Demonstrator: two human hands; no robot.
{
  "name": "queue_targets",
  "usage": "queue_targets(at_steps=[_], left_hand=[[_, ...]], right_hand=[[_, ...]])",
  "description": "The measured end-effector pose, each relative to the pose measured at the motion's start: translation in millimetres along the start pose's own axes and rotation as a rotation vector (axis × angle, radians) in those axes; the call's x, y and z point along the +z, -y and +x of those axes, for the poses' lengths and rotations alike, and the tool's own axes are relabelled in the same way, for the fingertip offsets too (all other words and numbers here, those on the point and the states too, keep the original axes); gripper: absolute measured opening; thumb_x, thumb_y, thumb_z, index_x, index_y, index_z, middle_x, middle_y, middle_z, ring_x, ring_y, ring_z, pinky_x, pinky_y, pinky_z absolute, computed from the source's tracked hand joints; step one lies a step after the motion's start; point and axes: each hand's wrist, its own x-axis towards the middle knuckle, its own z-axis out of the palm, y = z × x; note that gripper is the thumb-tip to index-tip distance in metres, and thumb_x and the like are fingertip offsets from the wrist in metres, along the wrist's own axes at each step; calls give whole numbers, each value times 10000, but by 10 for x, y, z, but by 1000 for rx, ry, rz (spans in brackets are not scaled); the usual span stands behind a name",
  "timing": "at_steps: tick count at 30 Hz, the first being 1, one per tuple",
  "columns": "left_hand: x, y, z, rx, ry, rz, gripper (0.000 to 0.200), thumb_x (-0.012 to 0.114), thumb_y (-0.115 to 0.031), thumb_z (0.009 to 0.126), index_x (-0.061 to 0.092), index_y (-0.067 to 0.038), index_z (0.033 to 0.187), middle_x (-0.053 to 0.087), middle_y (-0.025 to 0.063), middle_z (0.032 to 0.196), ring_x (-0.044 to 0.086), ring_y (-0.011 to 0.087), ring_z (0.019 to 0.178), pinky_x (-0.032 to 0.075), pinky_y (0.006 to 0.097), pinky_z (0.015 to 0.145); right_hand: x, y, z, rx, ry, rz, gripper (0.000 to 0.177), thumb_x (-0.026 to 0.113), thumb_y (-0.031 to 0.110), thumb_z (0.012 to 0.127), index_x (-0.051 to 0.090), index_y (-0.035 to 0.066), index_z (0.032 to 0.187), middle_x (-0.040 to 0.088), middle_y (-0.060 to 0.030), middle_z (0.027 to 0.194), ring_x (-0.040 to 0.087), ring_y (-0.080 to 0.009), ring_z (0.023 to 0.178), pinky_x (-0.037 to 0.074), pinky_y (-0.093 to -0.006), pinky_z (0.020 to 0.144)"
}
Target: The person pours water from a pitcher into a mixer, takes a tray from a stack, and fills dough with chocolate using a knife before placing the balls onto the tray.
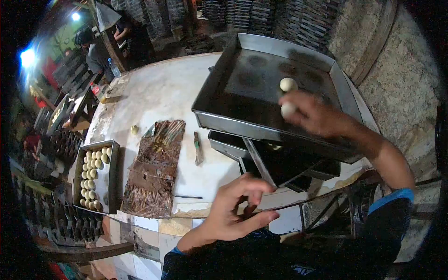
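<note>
My right hand is over the large metal tray, its fingers closed on a pale dough ball. Just beyond the fingertips, another pale ball shows against the dark tray bottom. My left hand hovers in front of the table's near edge, fingers curved and apart, with nothing between them. The large tray rests tilted on top of other dark metal trays. At the left, a smaller tray holds several dough balls in rows.
On the white table lie a brown stained sheet, a small knife-like tool, a thin rod and a lone dough piece. Bottles stand at the far left edge. A person is beyond them. A rough wall rises at right.
</note>
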Motion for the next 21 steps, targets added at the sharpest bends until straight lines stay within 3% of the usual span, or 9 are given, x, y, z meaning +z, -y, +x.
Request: queue_targets(at_steps=[4, 6, 8, 10, 12, 14, 16, 18, 21], left_hand=[[-567, 144, -453, 158, -183, -16, 308, 811, -113, 702, 630, -72, 948, 527, 9, 690, 456, 72, 602, 343, 216, 550], [-932, 320, -762, -5, -232, 79, 293, 775, -104, 743, 622, -45, 986, 526, 42, 757, 470, 76, 622, 375, 229, 564], [-1292, 570, -1087, -374, -129, 351, 343, 737, -158, 787, 606, -35, 1079, 580, 121, 872, 565, 178, 718, 458, 308, 638], [-1559, 1150, -1842, -418, 76, 746, 405, 690, -229, 829, 574, -44, 1170, 608, 186, 1002, 600, 314, 897, 489, 404, 772], [-1839, 1212, -2407, -453, 280, 495, 472, 697, -241, 806, 549, -29, 1200, 578, 197, 1167, 552, 372, 1059, 446, 430, 918], [-2348, 553, -2607, -664, -94, 212, 420, 697, -214, 790, 579, -33, 1151, 574, 173, 1196, 541, 362, 1077, 431, 424, 937], [-3080, 559, -3198, -496, -738, 940, 320, 687, -188, 791, 623, -57, 1077, 591, 159, 1165, 548, 346, 1062, 432, 419, 910], [-3970, 308, -3405, -591, -1000, 1446, 241, 668, -231, 807, 652, -83, 997, 592, 165, 1049, 550, 359, 982, 425, 420, 857], [-4987, 496, -3871, -1325, -1035, 1676, 460, 588, -422, 821, 646, -22, 1040, 433, 221, 1304, 314, 475, 1232, 268, 684, 930]], right_hand=[[58, -145, -80, -66, 316, -98, 584, 609, 222, 893, 365, 82, 1405, 353, -165, 1440, 284, -272, 1377, 227, -429, 1136], [-126, 28, 28, -75, 204, -176, 611, 606, 274, 897, 353, 34, 1399, 372, -165, 1434, 332, -342, 1339, 252, -426, 1121], [-250, 322, 82, -25, -65, -422, 626, 581, 355, 897, 369, 40, 1394, 378, -158, 1443, 338, -345, 1339, 214, -434, 1134], [-206, 669, -40, -50, -327, -482, 557, 556, 312, 908, 396, 33, 1363, 401, -175, 1399, 366, -350, 1300, 251, -445, 1101], [25, 1095, -242, -177, -514, -506, 491, 532, 269, 919, 422, 26, 1331, 424, -191, 1355, 393, -355, 1260, 288, -455, 1068], [236, 1301, -560, -226, -630, -496, 427, 508, 225, 930, 448, 19, 1300, 446, -208, 1312, 421, -360, 1221, 325, -466, 1035], [467, 1285, -758, -240, -649, -472, 368, 483, 182, 941, 474, 13, 1268, 469, -224, 1268, 449, -365, 1181, 362, -477, 1002], [749, 1245, -662, -263, -561, -458, 316, 459, 139, 953, 500, 6, 1237, 492, -240, 1224, 477, -371, 1142, 399, -487, 969], [1230, 1403, -196, -243, -564, -404, 252, 417, 78, 967, 544, -9, 1166, 528, -252, 1134, 527, -370, 1047, 450, -505, 907]])
